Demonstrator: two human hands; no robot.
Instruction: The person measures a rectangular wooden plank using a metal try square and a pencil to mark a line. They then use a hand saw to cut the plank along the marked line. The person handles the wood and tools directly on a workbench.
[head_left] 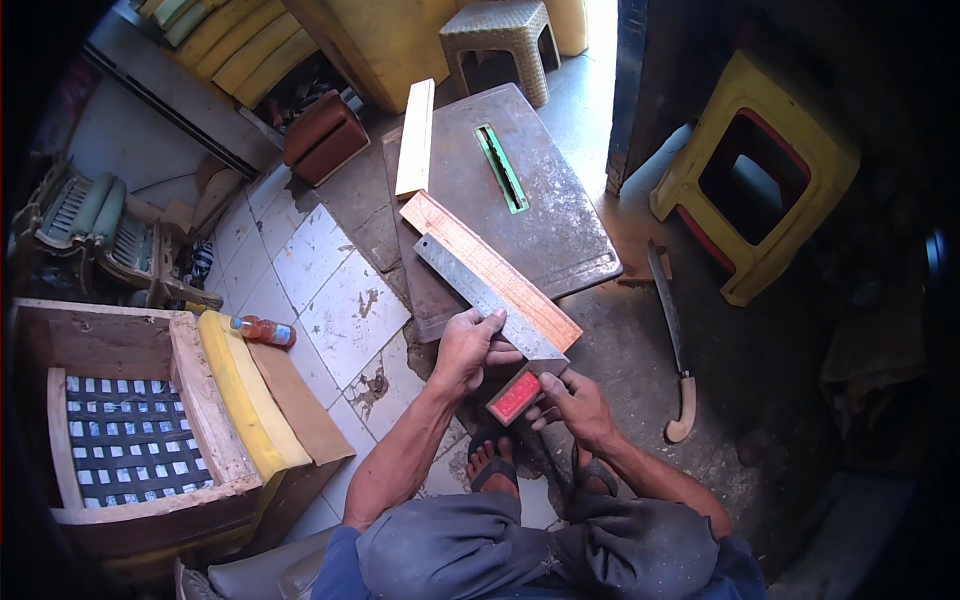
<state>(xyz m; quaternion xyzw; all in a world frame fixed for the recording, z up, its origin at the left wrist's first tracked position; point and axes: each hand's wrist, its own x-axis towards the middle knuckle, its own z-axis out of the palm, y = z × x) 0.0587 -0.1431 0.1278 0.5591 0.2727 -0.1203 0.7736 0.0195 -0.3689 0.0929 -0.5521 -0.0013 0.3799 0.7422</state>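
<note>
A try square with a metal blade (480, 297) and a red-faced stock (514, 398) lies along a reddish wooden board (510, 268). The board slants over the near edge of a worn metal-topped table (570, 200). My left hand (468, 350) is closed at the blade's lower side, its thumb on top; its curled fingers are partly hidden under it. My right hand (575, 408) pinches the square's corner, where the blade meets the stock. A paler wooden plank (414, 145) lies at the table's far left, close to the board's far end.
A green-framed slot (500, 168) with a dark strip is set in the tabletop. On the floor at right lies a long blade with a wooden handle (682, 410), near a yellow stool (700, 120). A wooden frame with woven straps (130, 430) and a bottle (264, 331) are at left.
</note>
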